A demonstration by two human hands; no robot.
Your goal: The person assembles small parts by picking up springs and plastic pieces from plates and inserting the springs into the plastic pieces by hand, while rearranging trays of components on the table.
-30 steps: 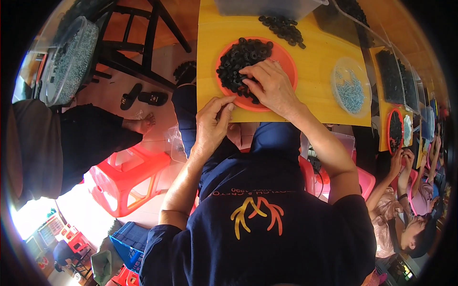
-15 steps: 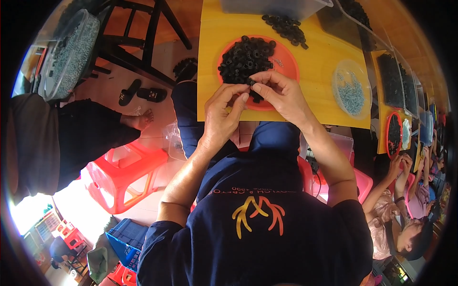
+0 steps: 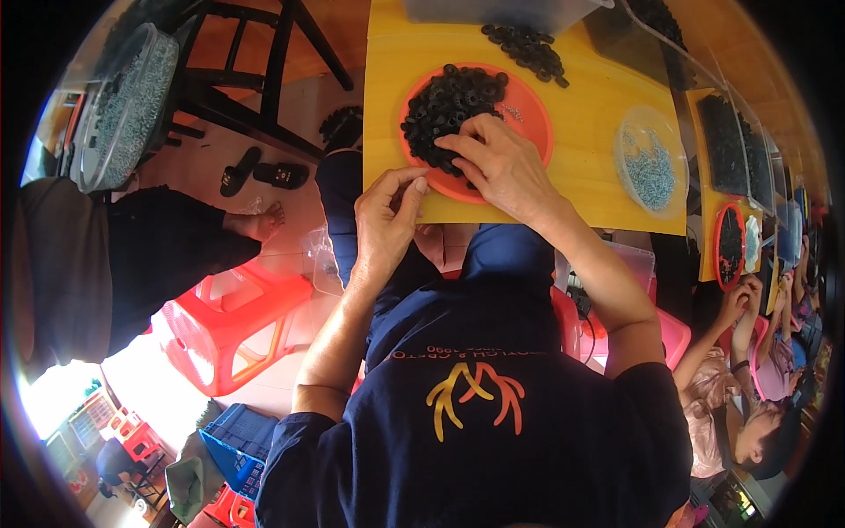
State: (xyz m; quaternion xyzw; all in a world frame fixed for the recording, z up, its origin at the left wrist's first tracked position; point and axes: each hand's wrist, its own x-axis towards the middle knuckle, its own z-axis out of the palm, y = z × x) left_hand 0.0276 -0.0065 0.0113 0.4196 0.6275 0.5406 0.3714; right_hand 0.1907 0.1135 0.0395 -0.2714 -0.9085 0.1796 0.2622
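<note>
An orange-red plate [image 3: 526,132] stands near the front edge of the yellow table, heaped with small black ring-like parts [image 3: 444,101]. Over it reaches my right hand [image 3: 506,167], its thumb and fingers apart and touching the black parts at the heap's near side. A few tiny silvery pieces [image 3: 512,113] lie on the bare right part of the plate. Just left of the plate's near rim is my left hand [image 3: 387,216], thumb and forefinger brought together. Whatever the pinch holds, if anything, is too small to make out.
More black parts [image 3: 528,53] lie loose behind the plate. To the right stands a clear round tub [image 3: 627,180] of small silvery pieces. A translucent bin [image 3: 502,11] sits at the back. At left are a red stool [image 3: 233,308] and another person's leg; co-workers sit at right.
My hands, which met over the plate's near side, have parted. The right has moved onto the heap of black parts; the left has drawn back slightly to the left.
</note>
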